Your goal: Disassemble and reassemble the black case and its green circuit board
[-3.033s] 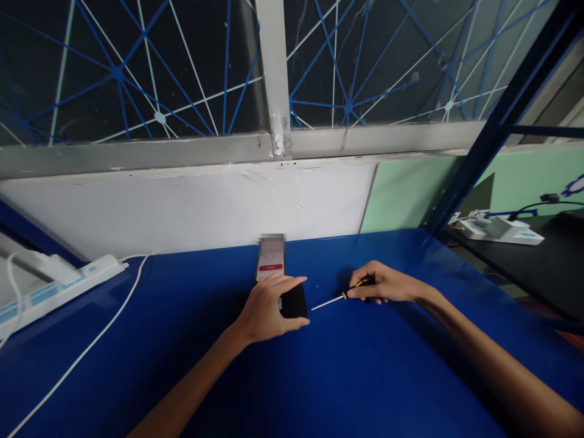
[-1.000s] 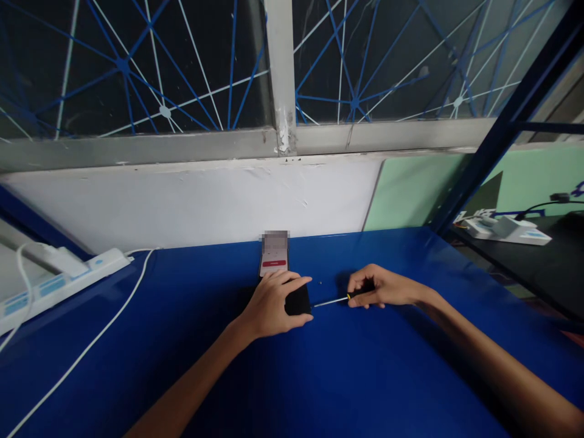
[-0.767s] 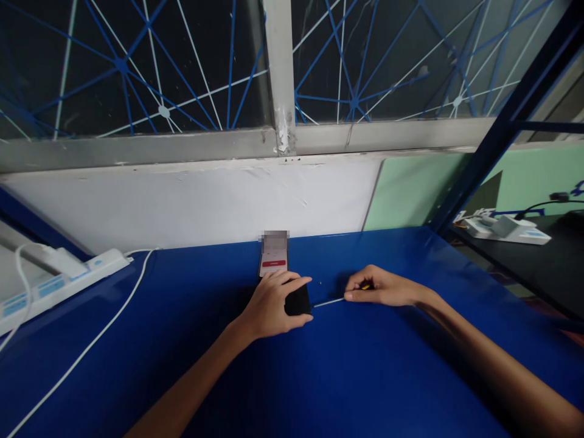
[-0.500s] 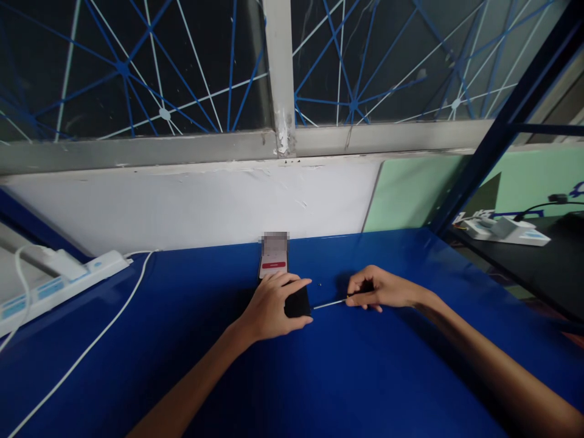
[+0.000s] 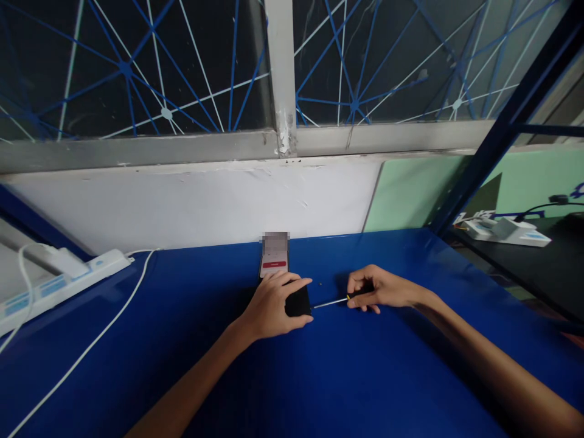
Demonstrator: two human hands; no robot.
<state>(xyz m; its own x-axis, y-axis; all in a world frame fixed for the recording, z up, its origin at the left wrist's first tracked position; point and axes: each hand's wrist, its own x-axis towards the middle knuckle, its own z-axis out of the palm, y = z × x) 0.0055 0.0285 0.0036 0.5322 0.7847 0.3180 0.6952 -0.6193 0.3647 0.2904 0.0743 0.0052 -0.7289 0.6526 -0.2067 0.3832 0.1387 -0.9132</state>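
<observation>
My left hand (image 5: pixel 274 307) is closed over a black box-like object (image 5: pixel 298 301), its thumb at the near edge and fingers across the top. Much of that object is hidden under the palm. My right hand (image 5: pixel 368 289) grips a screwdriver (image 5: pixel 331 302) with a thin metal shaft and a bit of yellow at the handle. The shaft points left, its tip at the right side of the black object; whether it touches, I cannot tell. A tiny shiny piece, perhaps a screw (image 5: pixel 320 284), lies on the table between my hands.
Just behind my left hand a phone (image 5: pixel 274 264) with a lit screen stands tilted. The blue table (image 5: pixel 365 377) meets a white wall. At the left lies a white power strip (image 5: pixel 104 263) with a cable (image 5: pixel 114 310). Another power strip (image 5: pixel 506 231) sits on the dark surface at right.
The yellow part of the screwdriver by my right fingertips shows more now, as the fingers have shifted slightly. My left hand and the black object stay put.
</observation>
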